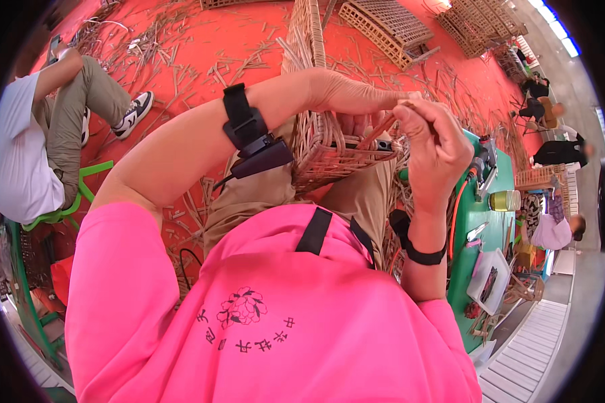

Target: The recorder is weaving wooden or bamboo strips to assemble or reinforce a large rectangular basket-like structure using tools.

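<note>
One woven piece [306, 151] sat upper centre of frame between trouser legs [249, 191], likely braced; right hand [438, 138] grip pinched a brown strip [378, 131], probably for tension; left hand [366, 99] apparently steadied, grip mostly hidden, couldn't tell.

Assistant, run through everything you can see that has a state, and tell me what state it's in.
Left hand: against the wickerwork, grip partly hidden
Right hand: thumb and fingers pinched together, seemingly on the strip
Wickerwork: tilted, loose ends jutting out
Strip: slanting up from the wickerwork
Floor: littered with scraps
Table: cluttered
Tray: open, things inside
Stool: occupied
</note>
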### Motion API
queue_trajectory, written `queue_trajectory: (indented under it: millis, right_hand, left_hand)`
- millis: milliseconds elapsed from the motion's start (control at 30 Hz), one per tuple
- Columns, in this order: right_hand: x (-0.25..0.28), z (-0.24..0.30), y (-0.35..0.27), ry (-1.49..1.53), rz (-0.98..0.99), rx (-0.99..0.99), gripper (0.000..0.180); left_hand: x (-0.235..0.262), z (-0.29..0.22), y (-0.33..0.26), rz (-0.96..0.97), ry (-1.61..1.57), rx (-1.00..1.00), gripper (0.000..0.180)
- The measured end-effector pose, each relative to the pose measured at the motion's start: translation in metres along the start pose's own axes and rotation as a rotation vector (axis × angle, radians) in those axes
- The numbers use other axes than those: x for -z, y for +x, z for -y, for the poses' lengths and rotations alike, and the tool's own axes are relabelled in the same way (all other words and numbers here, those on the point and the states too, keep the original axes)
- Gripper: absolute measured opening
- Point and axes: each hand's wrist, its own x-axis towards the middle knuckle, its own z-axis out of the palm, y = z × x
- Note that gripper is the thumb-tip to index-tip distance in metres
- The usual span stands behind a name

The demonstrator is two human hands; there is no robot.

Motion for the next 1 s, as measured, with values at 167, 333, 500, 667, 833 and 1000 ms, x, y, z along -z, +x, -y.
queue_trajectory:
  millis: [167, 333, 500, 667, 833, 1000]
  right_hand:
    - [-0.003, -0.015, 0.011, 0.123, 0.078, -0.149, 0.011]
    - [-0.014, -0.041, 0.023, 0.106, 0.102, -0.133, 0.011]
    - [0.000, -0.065, 0.029, 0.458, 0.342, -0.578, 0.015]
    - [0.014, -0.087, 0.016, 0.634, 0.924, -0.668, 0.040]
    - [0.009, -0.098, -0.011, 0.564, 0.910, -0.347, 0.043]
    - [0.004, -0.103, -0.016, 0.608, 0.864, -0.374, 0.038]
  left_hand:
    - [0.000, 0.010, -0.015, -0.105, -0.231, -0.225, 0.052]
    - [-0.004, 0.020, -0.027, -0.135, -0.209, -0.397, 0.021]
    - [-0.015, 0.019, -0.022, -0.315, -0.233, -0.301, 0.019]
    - [-0.021, 0.021, -0.020, -0.463, -0.234, -0.301, 0.019]
    - [-0.026, 0.021, -0.022, -0.530, -0.287, -0.307, 0.021]
    - [-0.027, 0.017, -0.025, -0.563, -0.216, -0.262, 0.022]
